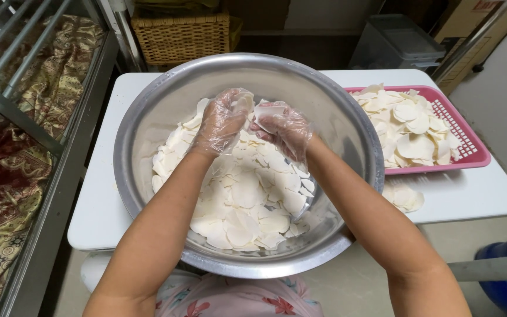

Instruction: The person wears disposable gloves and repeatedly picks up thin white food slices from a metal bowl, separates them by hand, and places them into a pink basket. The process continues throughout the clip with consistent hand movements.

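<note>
Together, left hand (223, 120) and right hand (281, 128) grip slices (264, 109) over bowl (148, 117).

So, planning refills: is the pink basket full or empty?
Full: the pink basket holds heaped white slices across nearly its whole floor.

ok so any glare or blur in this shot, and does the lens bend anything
Head view: soft glare on the inner wall of the steel bowl; both gloved hands, left hand and right hand, look sharp, holding white slices; straight edges of the white table bow slightly, a wide-lens effect; the background is dimmer.
</note>
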